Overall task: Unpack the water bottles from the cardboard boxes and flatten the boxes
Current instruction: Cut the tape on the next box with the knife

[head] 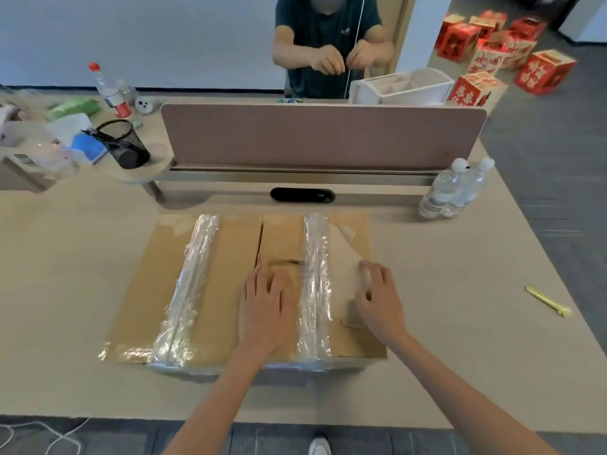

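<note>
1. Two boxes [210, 287] sit side by side at the desk's [65, 274] near middle, each with a clear tape [185, 293] strip down the top.
2. Left hand [262, 300] lies flat and relaxed on the right-hand box, gripping nothing.
3. Right hand [377, 297] is pinching a pale peeling flap [343, 257] on that same box.
4. A yellow cutter [547, 301] lies well off to the right.
5. Bottles [451, 190] stand far right by the divider [322, 136].
6. Beyond it, another person [328, 44] fiddles with something small.
</note>
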